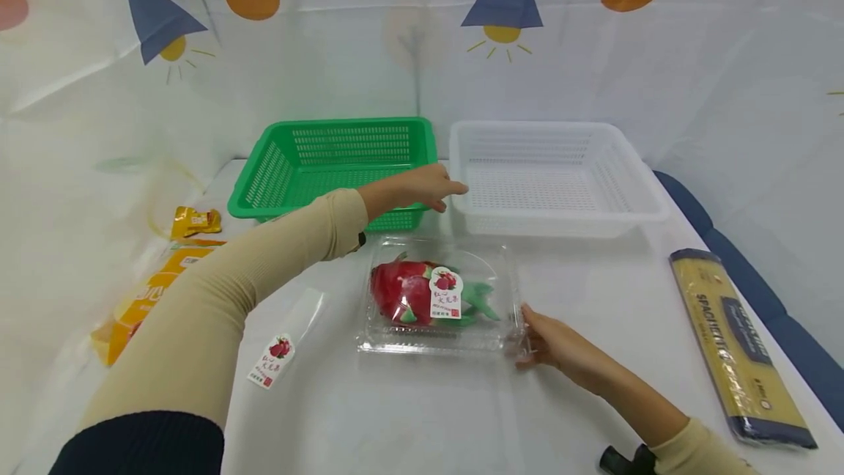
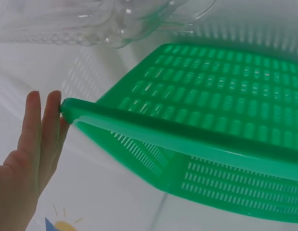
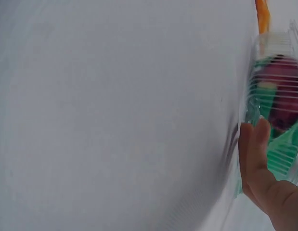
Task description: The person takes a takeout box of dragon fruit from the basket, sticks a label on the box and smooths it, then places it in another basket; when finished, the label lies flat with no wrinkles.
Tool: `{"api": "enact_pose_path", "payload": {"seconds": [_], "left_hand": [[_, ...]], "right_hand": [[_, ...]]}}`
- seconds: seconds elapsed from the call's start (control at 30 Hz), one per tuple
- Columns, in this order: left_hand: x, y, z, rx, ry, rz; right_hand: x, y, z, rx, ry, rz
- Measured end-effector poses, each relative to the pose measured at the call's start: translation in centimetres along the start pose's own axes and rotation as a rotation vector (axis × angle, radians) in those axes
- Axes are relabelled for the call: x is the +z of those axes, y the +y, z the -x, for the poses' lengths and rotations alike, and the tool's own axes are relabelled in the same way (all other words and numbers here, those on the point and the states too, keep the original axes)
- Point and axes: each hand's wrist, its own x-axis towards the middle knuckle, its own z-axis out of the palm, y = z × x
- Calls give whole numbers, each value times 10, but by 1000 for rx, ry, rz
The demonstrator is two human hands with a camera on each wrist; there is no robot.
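A clear plastic clamshell box [image 1: 409, 347] with a red dragon fruit [image 1: 402, 292] in it lies mid-table, a fruit label [image 1: 445, 295] on its lid. My right hand [image 1: 550, 343] grips the box's right end, thumb and fingers around the near corner. In the right wrist view, the fingertips [image 3: 259, 127] meet the box's ribbed wall. My left hand [image 1: 422, 185] reaches past the box to the green basket [image 1: 264, 200], over its front right corner. Its straight fingers [image 2: 50, 115] touch the basket's rim in the left wrist view.
Beside the green basket stands a white basket [image 1: 560, 224]. A clear strip with a matching label [image 1: 272, 363] lies left of the box. Further left are a yellow bag [image 1: 154, 288] and a small yellow packet [image 1: 196, 221]. A spaghetti pack [image 1: 741, 347] lies near the table's right edge.
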Motion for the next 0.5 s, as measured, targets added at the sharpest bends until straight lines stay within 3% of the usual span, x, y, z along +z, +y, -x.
{"api": "enact_pose_path", "payload": {"seconds": [0.17,0.3,0.5], "left_hand": [[-1,1,-7,20,29,5],[-4,0,-13,20,55,-23],[-4,-2,-22,20,59,18]], "right_hand": [[3,0,0,-8,-33,-90],[5,1,0,-15,-47,-123],[7,-1,0,3,-40,-155]]}}
